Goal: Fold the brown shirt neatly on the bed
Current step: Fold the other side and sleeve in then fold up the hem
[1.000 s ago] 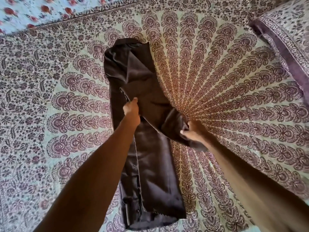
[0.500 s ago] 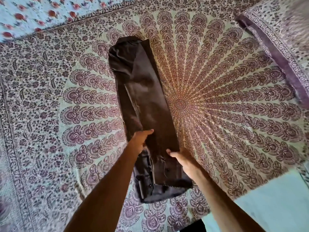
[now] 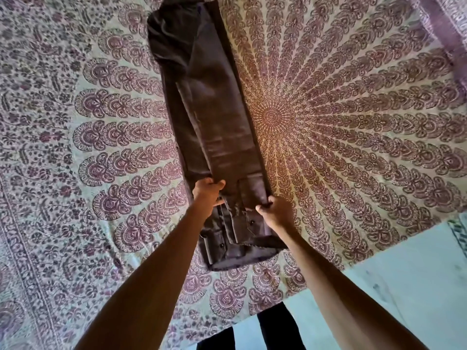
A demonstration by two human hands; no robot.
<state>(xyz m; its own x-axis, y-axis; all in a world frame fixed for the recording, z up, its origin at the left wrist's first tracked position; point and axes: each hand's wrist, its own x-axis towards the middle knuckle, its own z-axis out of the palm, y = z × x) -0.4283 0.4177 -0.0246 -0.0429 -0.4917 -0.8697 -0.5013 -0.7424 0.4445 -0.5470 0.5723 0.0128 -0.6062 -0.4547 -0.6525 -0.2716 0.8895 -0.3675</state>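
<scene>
The left hand [image 3: 207, 192] is clenched on the left edge of the brown shirt [image 3: 214, 117], with its fingers curled over the cloth and its knuckles up. The right hand [image 3: 274, 210] grasps the opposite, right edge a little nearer to the person, its fingers tucked into the fabric. Both bare forearms reach in from the bottom of the view, and the two hands sit apart with a band of shirt between them. The shirt is folded lengthwise into a long narrow strip that lies flat on the bed [image 3: 353, 137]. It runs from the top middle of the view down toward the near edge, leaning slightly to the right as it comes closer. Just beyond the hands toward the person, its lower end shows layered plackets with small dark buttons [image 3: 222, 245], and the hem stops short of the bed's edge. The strip lies beside the round centre of the bedspread [image 3: 83, 137], a cream cloth printed with maroon petal rings and a floral border. A purple-edged cloth, perhaps a pillow [image 3: 444, 29], sits at the top right corner. A pale blue floor [image 3: 404, 286] shows at lower right, with dark-clad legs [image 3: 273, 329] at the bottom.
</scene>
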